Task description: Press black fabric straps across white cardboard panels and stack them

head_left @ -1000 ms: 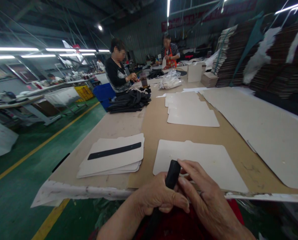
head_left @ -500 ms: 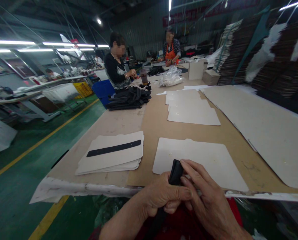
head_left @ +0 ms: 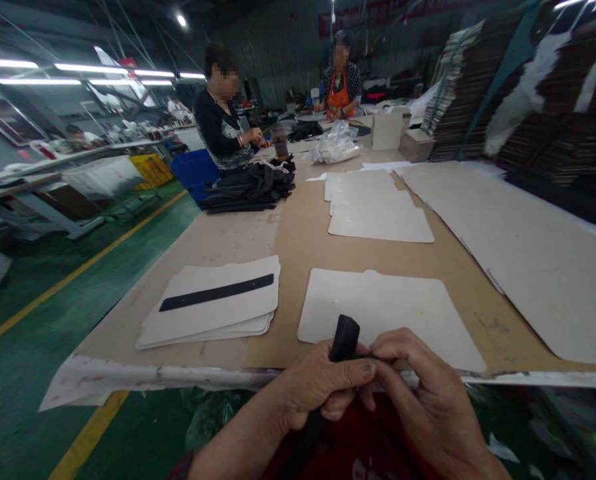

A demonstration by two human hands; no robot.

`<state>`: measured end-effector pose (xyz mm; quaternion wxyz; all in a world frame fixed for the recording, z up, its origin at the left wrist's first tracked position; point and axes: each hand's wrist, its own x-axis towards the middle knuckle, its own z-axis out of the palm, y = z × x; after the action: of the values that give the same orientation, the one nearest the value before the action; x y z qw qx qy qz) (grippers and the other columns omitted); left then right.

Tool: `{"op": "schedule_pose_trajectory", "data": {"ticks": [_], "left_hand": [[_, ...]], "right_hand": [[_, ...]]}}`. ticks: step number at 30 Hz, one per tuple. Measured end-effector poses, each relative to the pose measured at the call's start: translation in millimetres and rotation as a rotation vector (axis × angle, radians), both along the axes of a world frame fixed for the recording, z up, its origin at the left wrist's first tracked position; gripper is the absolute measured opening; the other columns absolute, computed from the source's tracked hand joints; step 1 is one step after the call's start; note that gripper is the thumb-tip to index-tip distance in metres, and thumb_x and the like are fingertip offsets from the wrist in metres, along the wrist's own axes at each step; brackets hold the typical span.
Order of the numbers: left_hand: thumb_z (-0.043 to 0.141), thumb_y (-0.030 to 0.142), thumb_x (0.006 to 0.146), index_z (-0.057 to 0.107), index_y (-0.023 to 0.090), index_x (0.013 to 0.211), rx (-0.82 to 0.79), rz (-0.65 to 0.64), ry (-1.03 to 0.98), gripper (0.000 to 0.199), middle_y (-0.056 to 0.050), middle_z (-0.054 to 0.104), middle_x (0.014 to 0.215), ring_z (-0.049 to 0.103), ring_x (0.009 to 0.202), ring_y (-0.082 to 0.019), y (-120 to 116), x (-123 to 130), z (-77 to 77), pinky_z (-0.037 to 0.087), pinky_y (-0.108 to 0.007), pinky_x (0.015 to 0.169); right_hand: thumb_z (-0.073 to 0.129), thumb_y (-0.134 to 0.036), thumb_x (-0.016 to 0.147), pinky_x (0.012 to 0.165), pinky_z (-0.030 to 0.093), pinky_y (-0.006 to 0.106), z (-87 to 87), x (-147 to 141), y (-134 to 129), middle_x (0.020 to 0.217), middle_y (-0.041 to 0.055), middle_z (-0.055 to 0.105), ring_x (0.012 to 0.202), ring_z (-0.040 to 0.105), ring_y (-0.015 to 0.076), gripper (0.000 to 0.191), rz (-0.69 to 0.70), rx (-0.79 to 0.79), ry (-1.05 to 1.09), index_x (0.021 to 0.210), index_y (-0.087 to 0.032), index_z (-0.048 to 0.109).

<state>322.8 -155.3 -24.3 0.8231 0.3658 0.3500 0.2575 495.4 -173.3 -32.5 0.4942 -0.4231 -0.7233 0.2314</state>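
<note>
My left hand (head_left: 318, 383) is closed around a bundle of black strips (head_left: 346, 337), whose upper end sticks out above the fist and whose lower part hangs toward my lap. My right hand (head_left: 425, 390) is closed beside it, thumb and fingers pinching dark material at the bundle's side; the fingers partly hide how much they hold. Just beyond my hands lies a pale board (head_left: 388, 300) with small marks on it. To the left is a stack of similar boards (head_left: 233, 313), the top one bearing a black strip (head_left: 218, 292).
Farther up the table are overlapping pale boards (head_left: 383, 220), folded black fabric (head_left: 251, 187), a clear plastic bag (head_left: 335, 143) and a cup (head_left: 279, 141). A large board (head_left: 518, 260) lies along the right. Two people (head_left: 223, 120) work at the far side.
My right fingers have moved from the bundle's top end down to its right side and now pinch dark material there. The view has shifted slightly.
</note>
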Motion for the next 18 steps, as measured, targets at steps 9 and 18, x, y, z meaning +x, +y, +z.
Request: {"op": "schedule_pose_trajectory", "data": {"ticks": [9, 18], "left_hand": [[0.066, 0.049, 0.083, 0.058, 0.013, 0.103, 0.168, -0.043, 0.298, 0.042, -0.011, 0.075, 0.091, 0.070, 0.060, -0.015, 1.1, -27.4, 11.4, 0.041, -0.016, 0.040], [0.064, 0.044, 0.086, 0.059, 0.014, 0.094, 0.265, -0.138, 0.602, 0.032, -0.007, 0.073, 0.076, 0.064, 0.061, -0.013, -4.7, -44.2, 16.2, 0.046, -0.020, 0.052]], "right_hand": [[0.066, -0.043, 0.085, 0.062, 0.053, 0.022, -1.5, 36.4, 8.5, 0.078, -0.0002, 0.068, 0.068, 0.064, 0.0137, 0.028, -0.187, -0.382, 0.166, 0.104, -0.022, 0.071], [0.067, -0.050, 0.080, 0.052, 0.048, 0.022, -0.6, 68.9, 5.0, 0.068, 0.0007, 0.064, 0.061, 0.059, 0.0144, 0.029, -0.195, -0.504, 0.074, 0.079, -0.022, 0.070]]}}
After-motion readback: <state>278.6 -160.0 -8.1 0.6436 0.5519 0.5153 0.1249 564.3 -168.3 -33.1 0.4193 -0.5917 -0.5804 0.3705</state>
